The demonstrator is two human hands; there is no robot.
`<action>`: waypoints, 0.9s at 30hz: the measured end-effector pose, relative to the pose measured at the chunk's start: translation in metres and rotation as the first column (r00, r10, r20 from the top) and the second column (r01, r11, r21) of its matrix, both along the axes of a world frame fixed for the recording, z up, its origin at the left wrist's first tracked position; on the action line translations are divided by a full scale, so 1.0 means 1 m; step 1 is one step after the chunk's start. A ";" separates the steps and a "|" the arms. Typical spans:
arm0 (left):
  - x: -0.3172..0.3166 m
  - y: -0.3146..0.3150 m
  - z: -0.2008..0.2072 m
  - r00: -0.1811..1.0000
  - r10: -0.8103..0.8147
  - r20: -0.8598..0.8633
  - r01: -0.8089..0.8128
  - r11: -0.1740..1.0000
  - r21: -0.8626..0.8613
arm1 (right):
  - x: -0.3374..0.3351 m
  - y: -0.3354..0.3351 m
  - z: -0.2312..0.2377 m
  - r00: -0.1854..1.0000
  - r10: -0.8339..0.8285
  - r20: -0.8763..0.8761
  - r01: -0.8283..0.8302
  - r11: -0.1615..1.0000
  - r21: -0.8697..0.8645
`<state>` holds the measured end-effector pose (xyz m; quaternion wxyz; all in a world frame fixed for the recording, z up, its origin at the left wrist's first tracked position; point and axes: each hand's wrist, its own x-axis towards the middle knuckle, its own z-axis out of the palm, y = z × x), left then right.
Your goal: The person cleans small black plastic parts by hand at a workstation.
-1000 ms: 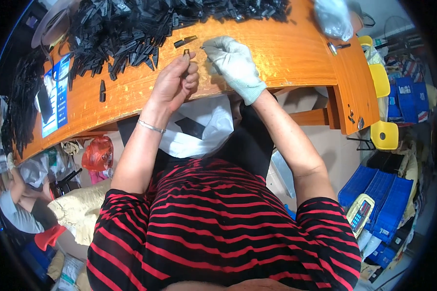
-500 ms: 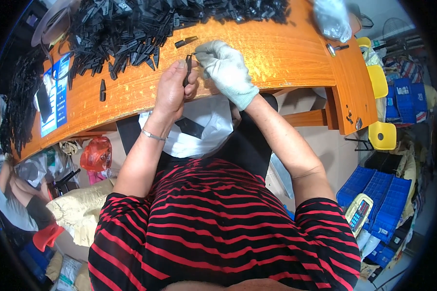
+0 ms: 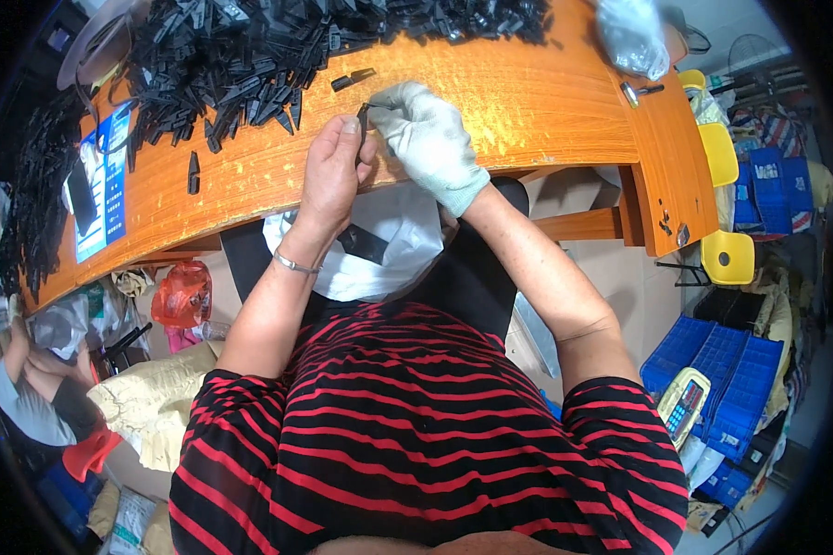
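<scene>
Left hand (image 3: 331, 174) pinching slim black piece (image 3: 362, 123), long axis pointing away from worker (image 3: 416, 416); right hand (image 3: 428, 139) by far tip, can't tell its grip.

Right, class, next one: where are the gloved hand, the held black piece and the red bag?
Gloved hand (image 3: 429, 139): head view, back of the glove.
Black piece (image 3: 362, 129): head view, its side beside the thumb.
Red bag (image 3: 183, 294): head view, its crumpled middle.

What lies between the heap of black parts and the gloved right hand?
Head view: one loose black part lies on the table between heap and right hand.
</scene>
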<state>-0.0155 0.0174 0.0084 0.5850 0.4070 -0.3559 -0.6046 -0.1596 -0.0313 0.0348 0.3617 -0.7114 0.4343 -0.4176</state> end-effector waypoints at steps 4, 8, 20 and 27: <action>-0.004 0.004 -0.002 0.992 0.028 0.121 -0.028 1.000 0.000 | 0.000 0.005 0.022 0.919 -0.005 -0.393 -0.045 0.992 -0.120; -0.004 0.003 -0.018 0.952 0.076 0.297 -0.064 0.997 -0.052 | 0.001 0.000 0.023 0.744 0.015 -0.669 -0.251 0.933 -0.259; -0.026 0.011 -0.003 0.997 0.002 0.077 -0.026 0.949 0.316 | -0.013 0.012 0.017 0.655 0.144 -0.742 -0.291 0.954 -0.071; -0.011 0.008 0.006 0.998 0.012 0.064 -0.017 0.997 0.077 | -0.013 0.008 0.027 0.878 0.122 -0.464 -0.129 0.991 0.016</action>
